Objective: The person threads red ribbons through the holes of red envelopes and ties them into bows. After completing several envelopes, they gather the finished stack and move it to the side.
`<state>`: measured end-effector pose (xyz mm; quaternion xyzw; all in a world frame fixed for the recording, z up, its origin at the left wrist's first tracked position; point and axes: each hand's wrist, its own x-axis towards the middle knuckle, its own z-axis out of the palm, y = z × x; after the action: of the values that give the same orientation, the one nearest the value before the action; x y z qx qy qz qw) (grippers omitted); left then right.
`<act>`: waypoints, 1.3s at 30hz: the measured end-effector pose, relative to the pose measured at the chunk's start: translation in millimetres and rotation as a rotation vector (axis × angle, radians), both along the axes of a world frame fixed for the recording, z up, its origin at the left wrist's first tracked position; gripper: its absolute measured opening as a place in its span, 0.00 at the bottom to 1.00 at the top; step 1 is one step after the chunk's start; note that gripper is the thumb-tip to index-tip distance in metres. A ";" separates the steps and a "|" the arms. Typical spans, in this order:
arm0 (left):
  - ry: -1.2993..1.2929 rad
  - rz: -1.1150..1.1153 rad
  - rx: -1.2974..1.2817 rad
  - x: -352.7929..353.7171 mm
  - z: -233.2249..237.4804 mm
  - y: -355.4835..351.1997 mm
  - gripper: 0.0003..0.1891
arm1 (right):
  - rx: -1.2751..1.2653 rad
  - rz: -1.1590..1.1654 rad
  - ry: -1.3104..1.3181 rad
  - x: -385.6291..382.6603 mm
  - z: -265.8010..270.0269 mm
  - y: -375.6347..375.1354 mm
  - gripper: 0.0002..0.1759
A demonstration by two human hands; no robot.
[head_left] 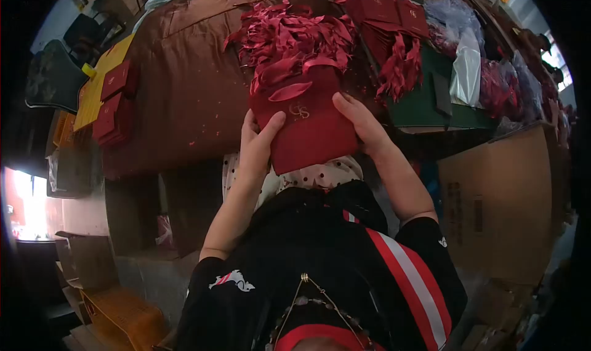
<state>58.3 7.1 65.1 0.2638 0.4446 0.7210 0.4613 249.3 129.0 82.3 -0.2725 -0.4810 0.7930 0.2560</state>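
A dark red fabric pouch (314, 141) with gold lettering on its front is held between both my hands, over my lap at the table edge. It seems to be the top one of a stack, but the layers beneath are hidden. My left hand (255, 145) grips its left side, thumb on the front face. On the right side my right hand (363, 120) does the same, its thumb near the upper corner. Red satin ribbons (292, 40) spread in a thick tangle beyond the pouch's far end. The fingers under the pouch cannot be seen.
A brown cloth (178, 86) covers the table. More red pouches (385, 12) with hanging ribbons lie on a green surface at right, near clear plastic bags (465, 61). Small red stacks (114, 117) sit at left. A large cardboard box (498, 203) stands at lower right.
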 end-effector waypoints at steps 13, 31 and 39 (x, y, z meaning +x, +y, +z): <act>1.075 -0.141 -0.193 -57.9 47.9 -14.1 0.40 | 0.822 0.030 -0.112 51.8 53.7 -20.8 0.15; 1.127 -0.753 -0.290 -36.9 59.4 -21.9 0.39 | 0.890 0.852 -0.574 -27.8 45.6 -13.8 0.61; 0.813 -0.918 -0.397 -35.9 31.7 12.2 0.37 | 0.735 0.667 -0.467 -7.1 -7.4 -10.3 0.37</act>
<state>22.4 19.3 96.7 0.5891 0.5507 0.1968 0.5576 242.2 118.7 75.0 -0.1668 -0.8307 0.5292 -0.0445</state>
